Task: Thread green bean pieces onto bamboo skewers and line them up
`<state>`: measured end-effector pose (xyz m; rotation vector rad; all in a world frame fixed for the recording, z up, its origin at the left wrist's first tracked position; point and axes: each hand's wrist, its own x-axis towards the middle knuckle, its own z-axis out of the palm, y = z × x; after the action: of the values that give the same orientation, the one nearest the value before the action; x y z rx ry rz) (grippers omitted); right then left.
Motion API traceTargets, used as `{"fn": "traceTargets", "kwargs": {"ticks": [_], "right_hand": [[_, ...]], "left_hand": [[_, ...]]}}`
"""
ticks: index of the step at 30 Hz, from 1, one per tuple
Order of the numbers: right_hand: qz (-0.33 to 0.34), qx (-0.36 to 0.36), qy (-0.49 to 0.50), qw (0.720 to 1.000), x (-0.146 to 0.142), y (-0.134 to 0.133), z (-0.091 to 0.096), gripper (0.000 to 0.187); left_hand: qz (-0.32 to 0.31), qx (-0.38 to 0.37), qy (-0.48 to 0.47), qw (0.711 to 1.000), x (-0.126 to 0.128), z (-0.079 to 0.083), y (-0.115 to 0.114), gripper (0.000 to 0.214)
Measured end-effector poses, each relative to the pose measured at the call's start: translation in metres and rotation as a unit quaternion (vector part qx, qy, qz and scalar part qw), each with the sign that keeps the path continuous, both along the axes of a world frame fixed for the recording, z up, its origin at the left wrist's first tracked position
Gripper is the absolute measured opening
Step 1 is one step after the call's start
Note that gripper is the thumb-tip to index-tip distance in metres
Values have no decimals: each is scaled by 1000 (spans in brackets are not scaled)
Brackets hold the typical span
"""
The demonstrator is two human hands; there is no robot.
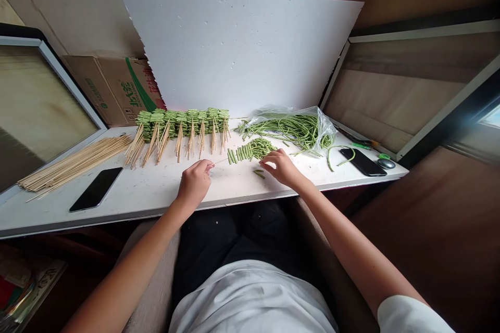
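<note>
My left hand pinches a thin bamboo skewer near its end, and the skewer points right into a row of cut green bean pieces. My right hand lies just to the right of these, its fingertips at a heap of cut beans. Whether those fingers hold a piece, I cannot tell. A few loose bean pieces lie on the white table below the heap, between my hands.
Behind my hands stands a long row of bean-threaded skewers. A bundle of bare skewers lies left, beside a black phone. Right are a plastic bag of long green beans, another phone, and green-handled pliers.
</note>
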<state>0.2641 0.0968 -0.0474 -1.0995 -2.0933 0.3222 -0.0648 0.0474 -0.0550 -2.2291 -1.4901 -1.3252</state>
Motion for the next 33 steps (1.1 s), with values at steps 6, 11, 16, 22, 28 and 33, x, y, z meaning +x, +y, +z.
{"fn": "traceTargets", "kwargs": {"ticks": [6, 11, 16, 22, 28, 33], "right_hand": [[-15, 26, -101, 994, -10, 0, -20, 21], [-52, 27, -22, 998, -11, -2, -14, 21], [-39, -122, 266, 955, -11, -1, -1, 38], [20, -236, 428, 872, -20, -8, 11, 45], [59, -283, 469, 834, -28, -16, 15, 41], [44, -297, 488, 820, -31, -18, 15, 44]], "left_hand": [[3, -2, 8, 1000, 0, -2, 2, 35], [-1, -8, 2, 1000, 0, -1, 1, 35], [-9, 3, -2, 1000, 1, 0, 0, 36], [-22, 8, -8, 1000, 5, 0, -3, 36], [-27, -3, -5, 1000, 8, 1, -5, 36], [-25, -4, -3, 1000, 7, 1, -5, 36]]}}
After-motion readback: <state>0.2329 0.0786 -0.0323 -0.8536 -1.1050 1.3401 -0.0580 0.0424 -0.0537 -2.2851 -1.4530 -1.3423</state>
